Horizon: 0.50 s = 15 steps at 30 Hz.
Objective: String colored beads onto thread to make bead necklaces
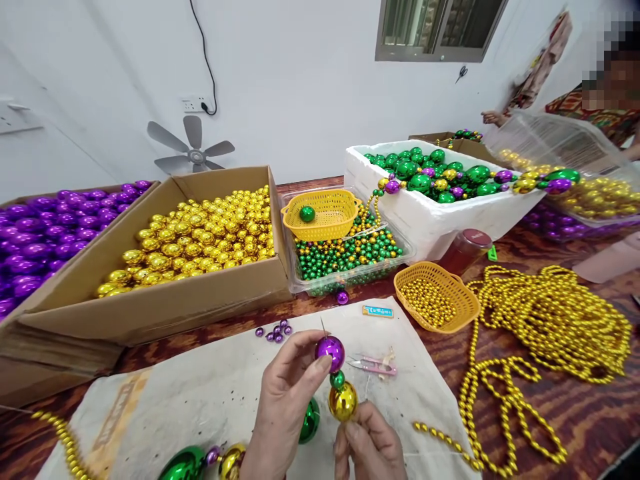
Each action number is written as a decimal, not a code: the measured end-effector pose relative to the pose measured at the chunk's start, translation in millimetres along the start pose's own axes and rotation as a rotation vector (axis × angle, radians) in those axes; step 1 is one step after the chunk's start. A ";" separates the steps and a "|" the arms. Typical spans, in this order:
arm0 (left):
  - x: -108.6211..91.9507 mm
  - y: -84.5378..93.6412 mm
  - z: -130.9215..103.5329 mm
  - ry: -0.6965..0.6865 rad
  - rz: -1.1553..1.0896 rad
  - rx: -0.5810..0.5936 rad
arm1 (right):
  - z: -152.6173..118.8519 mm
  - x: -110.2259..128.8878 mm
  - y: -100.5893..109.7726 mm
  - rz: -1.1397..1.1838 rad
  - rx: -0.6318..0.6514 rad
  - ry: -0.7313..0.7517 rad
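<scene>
My left hand (287,393) pinches a shiny purple ball (330,353) between thumb and fingers, and a thin needle (323,325) sticks up out of its top. Below it on the same string come a small green bead (337,379) and a gold ball (343,401). My right hand (370,443) is closed just under the gold ball, its fingertips against the ball's lower side; the string there is hidden. Behind my left hand a green ball (310,421) shows in part. More strung balls, among them a large green one (183,463), lie at the bottom edge.
Pink thread snips (373,365) and several small purple beads (274,331) lie on the cloth (200,393). Beyond stand a carton of gold balls (210,233), a clear tray of small beads (345,260) and a foam box (385,200). Gold bead strands (555,320) lie right. Another person (615,100) is at far right.
</scene>
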<state>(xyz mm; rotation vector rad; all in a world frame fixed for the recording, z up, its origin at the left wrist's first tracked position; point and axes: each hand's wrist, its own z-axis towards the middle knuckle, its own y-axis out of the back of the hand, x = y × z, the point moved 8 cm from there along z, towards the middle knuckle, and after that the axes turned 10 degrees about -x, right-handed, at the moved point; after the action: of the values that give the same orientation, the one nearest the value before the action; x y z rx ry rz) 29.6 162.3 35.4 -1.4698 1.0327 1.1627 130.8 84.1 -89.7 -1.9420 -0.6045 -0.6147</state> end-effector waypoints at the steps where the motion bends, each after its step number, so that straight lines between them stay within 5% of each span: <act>1: 1.0 -0.3 -0.9 0.013 0.006 0.007 | 1.5 1.5 0.2 0.008 0.003 -0.002; 9: 16.3 -5.4 0.7 0.083 0.042 0.101 | 8.3 6.0 12.6 0.073 0.040 0.009; 15: 6.5 -9.6 1.9 0.021 0.207 0.366 | 16.5 4.8 22.2 0.106 0.109 0.016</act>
<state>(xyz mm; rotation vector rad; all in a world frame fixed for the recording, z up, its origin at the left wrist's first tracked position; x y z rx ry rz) 39.8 165.6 30.6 -1.1084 1.3574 1.0334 151.3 90.8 -107.6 -1.8525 -0.5108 -0.5198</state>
